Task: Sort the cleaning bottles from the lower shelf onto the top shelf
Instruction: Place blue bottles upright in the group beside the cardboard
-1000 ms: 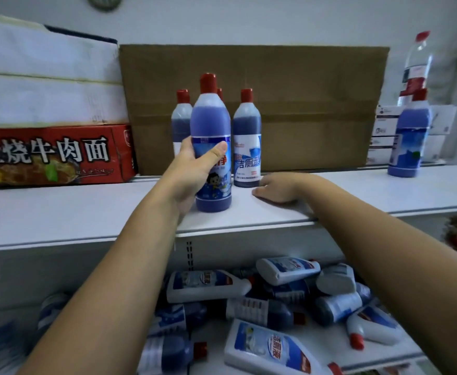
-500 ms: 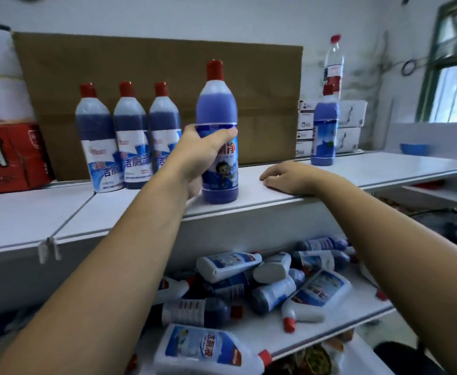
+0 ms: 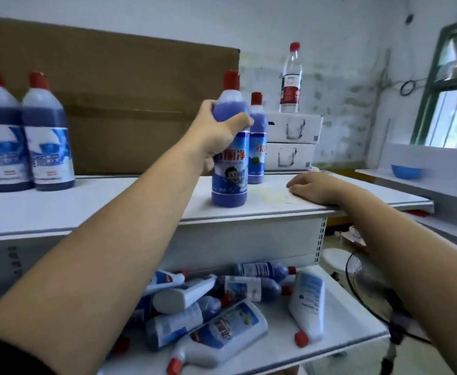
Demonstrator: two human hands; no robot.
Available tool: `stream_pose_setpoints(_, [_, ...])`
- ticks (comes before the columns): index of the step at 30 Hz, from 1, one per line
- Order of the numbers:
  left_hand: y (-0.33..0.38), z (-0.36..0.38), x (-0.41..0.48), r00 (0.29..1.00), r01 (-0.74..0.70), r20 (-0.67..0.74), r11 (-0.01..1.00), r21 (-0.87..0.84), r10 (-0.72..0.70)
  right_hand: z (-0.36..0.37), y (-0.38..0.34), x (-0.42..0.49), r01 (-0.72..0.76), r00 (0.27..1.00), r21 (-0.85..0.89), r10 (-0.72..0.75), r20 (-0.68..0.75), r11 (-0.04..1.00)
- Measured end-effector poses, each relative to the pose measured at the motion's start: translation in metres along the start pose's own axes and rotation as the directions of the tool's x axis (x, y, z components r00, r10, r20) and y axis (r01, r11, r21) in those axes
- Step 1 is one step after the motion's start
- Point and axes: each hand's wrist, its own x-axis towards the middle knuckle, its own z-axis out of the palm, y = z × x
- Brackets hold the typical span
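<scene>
While the left hand (image 3: 216, 133) clamps fingers and thumb round its shoulder, the held bottle (image 3: 230, 171) stands upright with its base at the top shelf (image 3: 113, 204); whether it rests there fully I cannot tell. It is translucent plastic filled with violet-blue liquid and topped by a red cap. Its blue and white label shows a cartoon child below white characters, of which 厕净 read clearly while the palm covers the first. Just behind the thumb stands a matching bottle (image 3: 257, 147), its writing too cut off to read. Right of the grip, the right hand (image 3: 311, 185) lies palm down on the shelf, fingers relaxed, holding nothing. Well left of the wrist stand two darker blue bottles (image 3: 47, 142) with blurred labels. Below both forearms, more bottles (image 3: 222, 315) lie heaped on the lower shelf (image 3: 343, 328).
</scene>
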Motion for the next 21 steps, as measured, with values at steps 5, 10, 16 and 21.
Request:
stream_pose_setpoints(5, [-0.01,0.068,0.031,0.999,-0.011,0.035,0.994,0.113,0.007,-0.013,0.067,0.019,-0.001,1.0,0.002,0.001,0.007,1.0])
stream_pose_setpoints(10, [0.006,0.106,0.056,0.987,-0.15,0.123,0.865,0.479,0.104,-0.014,0.099,0.029,-0.007,1.0,0.044,0.007,-0.004,0.999])
stream_pose_setpoints(16, [0.02,0.121,0.079,0.981,-0.124,0.192,0.797,0.591,0.01,-0.006,0.11,0.042,0.008,0.999,0.047,-0.006,-0.041,0.999])
stream_pose_setpoints(21, [0.004,0.13,0.093,0.991,-0.089,0.135,0.829,0.552,0.017,-0.004,0.113,0.046,0.004,0.999,0.017,-0.003,-0.046,1.0])
